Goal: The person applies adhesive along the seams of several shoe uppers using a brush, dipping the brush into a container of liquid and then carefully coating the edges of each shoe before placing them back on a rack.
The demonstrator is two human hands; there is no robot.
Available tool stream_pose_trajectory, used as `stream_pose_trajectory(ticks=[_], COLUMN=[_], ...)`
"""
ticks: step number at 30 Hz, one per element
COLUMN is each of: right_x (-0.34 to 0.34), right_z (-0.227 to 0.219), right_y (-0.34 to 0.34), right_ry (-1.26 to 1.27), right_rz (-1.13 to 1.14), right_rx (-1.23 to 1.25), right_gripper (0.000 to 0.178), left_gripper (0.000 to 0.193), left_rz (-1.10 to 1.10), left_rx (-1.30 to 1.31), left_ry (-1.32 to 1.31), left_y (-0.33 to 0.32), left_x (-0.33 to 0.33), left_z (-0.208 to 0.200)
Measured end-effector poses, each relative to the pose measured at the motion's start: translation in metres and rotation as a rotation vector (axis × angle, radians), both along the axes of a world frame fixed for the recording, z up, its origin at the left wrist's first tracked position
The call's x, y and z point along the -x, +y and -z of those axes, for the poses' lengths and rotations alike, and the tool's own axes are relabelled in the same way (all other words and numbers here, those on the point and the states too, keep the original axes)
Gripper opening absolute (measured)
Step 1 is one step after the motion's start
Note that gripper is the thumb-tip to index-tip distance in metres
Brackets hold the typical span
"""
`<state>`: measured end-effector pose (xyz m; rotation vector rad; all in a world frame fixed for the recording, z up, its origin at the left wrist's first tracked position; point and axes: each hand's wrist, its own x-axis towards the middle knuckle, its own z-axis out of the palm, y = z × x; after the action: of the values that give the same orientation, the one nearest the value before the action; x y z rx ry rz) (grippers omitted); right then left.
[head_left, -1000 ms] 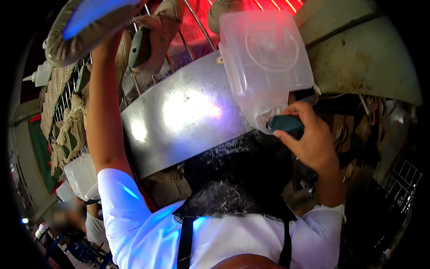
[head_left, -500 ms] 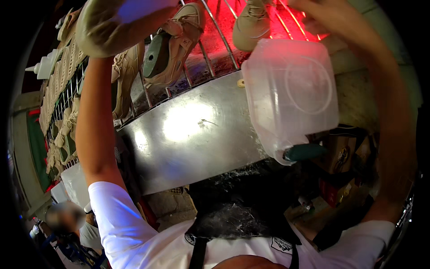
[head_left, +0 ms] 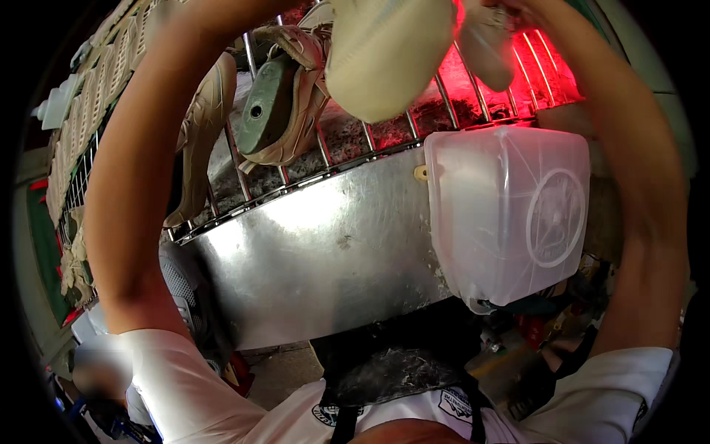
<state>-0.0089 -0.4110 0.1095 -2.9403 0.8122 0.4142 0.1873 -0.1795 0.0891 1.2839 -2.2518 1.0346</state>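
Both arms reach up and away from the body, curving in toward each other at the top of the view. The left hand lies past the upper edge, so how its fingers stand cannot be told. Nearest to it is a pale beige shoe [head_left: 392, 63], toe end down, its upper part cut off by the edge of the view. Only a sliver of the right hand [head_left: 513, 4] shows, its fingers bent at the upper end of a smaller-looking beige shoe [head_left: 486, 50]; whether they pinch it or merely touch it cannot be told. That second shoe sits just to the right of the first, between it and the right forearm [head_left: 636, 126].

Below the hands run the bars of a metal rack [head_left: 370, 138], with red glowing tubes [head_left: 523, 70] beneath, close to the right hand. Below and left of the pale shoe, a beige lace-up shoe [head_left: 309, 89] lies on the rack with a green shoe last [head_left: 268, 111] in it, a round hole in the last's end. Another beige shoe [head_left: 211, 122] lies farther left, next to the left forearm [head_left: 129, 177].

Nearer the body than the hands is a shiny metal bench [head_left: 333, 259]. At its right end, below the right hand, stands a translucent plastic container [head_left: 481, 214] with a round raised mark. Outside the left forearm are a row of beige shoe uppers [head_left: 103, 111] and a white nozzle bottle [head_left: 58, 103].
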Motion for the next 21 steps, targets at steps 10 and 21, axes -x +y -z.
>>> stream_pose_trajectory(ticks=[10, 21], right_x=[-0.002, 0.012], right_z=[-0.007, -0.013], right_y=[-0.035, -0.039], right_ry=[-0.01, -0.063], right_rz=[0.052, 0.07], right_rx=[0.04, 0.038], right_gripper=[0.025, 0.024], left_gripper=[0.018, 0.032], left_rz=[0.284, -0.06], left_rx=[-0.088, -0.508], left_ry=[-0.274, -0.487], left_y=[-0.097, -0.199], left_x=[0.033, 0.103], left_z=[0.015, 0.078])
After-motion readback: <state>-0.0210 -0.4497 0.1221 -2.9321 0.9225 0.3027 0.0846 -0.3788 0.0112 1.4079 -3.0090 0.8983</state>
